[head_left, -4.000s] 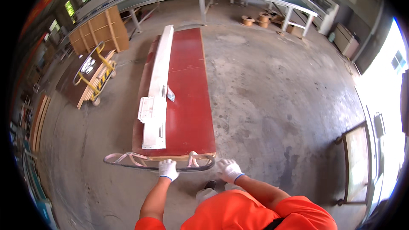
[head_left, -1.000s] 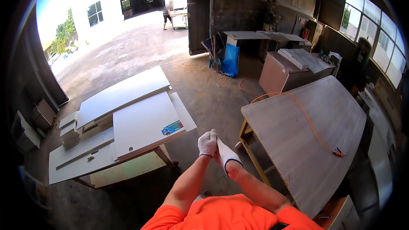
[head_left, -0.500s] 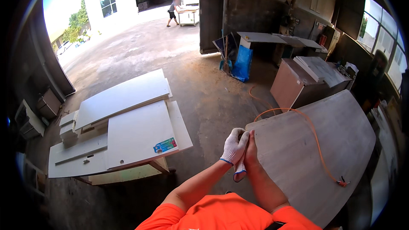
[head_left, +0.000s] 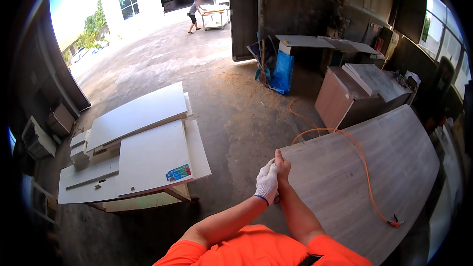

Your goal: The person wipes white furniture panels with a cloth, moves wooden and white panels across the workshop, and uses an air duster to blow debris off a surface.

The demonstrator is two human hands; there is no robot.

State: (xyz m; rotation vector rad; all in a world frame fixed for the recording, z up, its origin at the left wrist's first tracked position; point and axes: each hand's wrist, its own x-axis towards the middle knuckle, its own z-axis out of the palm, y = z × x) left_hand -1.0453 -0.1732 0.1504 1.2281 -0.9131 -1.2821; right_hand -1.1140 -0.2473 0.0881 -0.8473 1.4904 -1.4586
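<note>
My left hand (head_left: 266, 183) wears a white knit work glove with a blue-edged cuff. Its fingers are closed and press against my bare right hand (head_left: 283, 168), whose thumb points up. Between the two hands is a second work glove (head_left: 277, 199); only a bit of its dark cuff opening shows below them, and the rest is hidden. Both hands meet in front of me, by the near left corner of a large grey-brown board (head_left: 354, 177).
An orange air hose (head_left: 364, 160) with a blow gun (head_left: 395, 223) lies over the board. At left, white panels (head_left: 152, 155) are stacked on a low stand. A brown cabinet (head_left: 332, 96) and blue sheet (head_left: 282, 73) stand beyond. Outside, a person (head_left: 194, 15) is at a cart (head_left: 214, 17).
My joined hands have moved slightly left and down, and the second glove's cuff shows less. The person outside has shifted left with the cart. The view has turned a little.
</note>
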